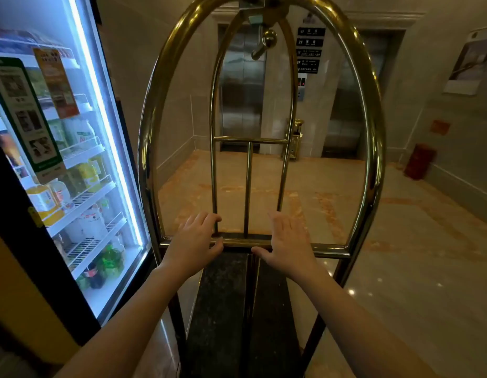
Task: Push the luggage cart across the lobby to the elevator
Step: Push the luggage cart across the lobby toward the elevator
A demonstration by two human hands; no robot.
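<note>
The brass luggage cart (373, 148) fills the middle of the view, its tall arched frame straight in front of me and its dark carpeted deck (223, 309) below my arms. My left hand (194, 240) and my right hand (290, 242) both rest on the cart's low horizontal crossbar (329, 248), fingers over it and thumbs under it, on either side of the central upright. Through the arch I see two steel elevator doors, one on the left (242, 85) and one on the right (344, 110), both closed, with a call panel (301, 88) between them.
A lit glass-door drinks fridge (81, 159) stands close on my left, almost touching the cart's frame. A brass bin (295, 137) sits between the elevators. A red bin (419, 162) stands by the right wall. Polished marble floor (400, 241) stretches ahead.
</note>
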